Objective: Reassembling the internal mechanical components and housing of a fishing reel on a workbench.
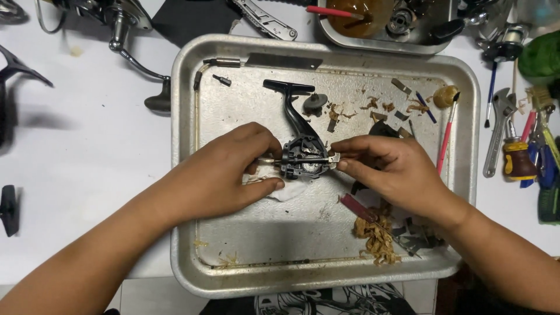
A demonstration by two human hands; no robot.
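Mid-tray (233,256), our left hand (224,178) pinches the open reel body (304,156); our right hand (388,169) grips its shaft end (333,158); we should steady both, sliding straight.

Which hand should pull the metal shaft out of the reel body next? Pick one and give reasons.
Right, probably. The right hand already pinches the shaft end sticking out of the black reel body, while the left hand steadies the opposite side over the metal tray.

Black reel body (303,153), silver metal tray (245,256), red-handled brush (446,137), tan shavings (378,236), white table (87,151).
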